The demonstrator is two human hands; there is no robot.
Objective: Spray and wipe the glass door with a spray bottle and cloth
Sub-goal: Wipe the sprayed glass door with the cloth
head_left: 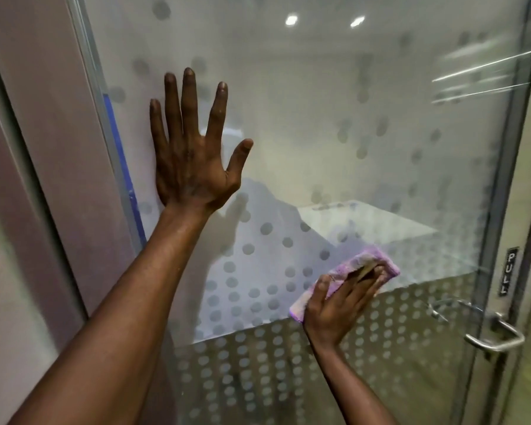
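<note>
From my head camera I see the glass door right in front of me. It has lots of round gray dots on it.

My left hand is flat on the glass near the left edge. Its fingers are spread wide and point up, so this grip is loose and holds nothing.

My right hand is lower down and more to the right. It presses a purple cloth against the glass. My fingers lie on top of the cloth and my thumb is on its left side, so this grip holds the cloth. The cloth is folded into a long shape. Its long side slants from the lower left up to the upper right.

A metal handle is at the right edge of the door. Just above it is a small sign that says PULL.
</note>
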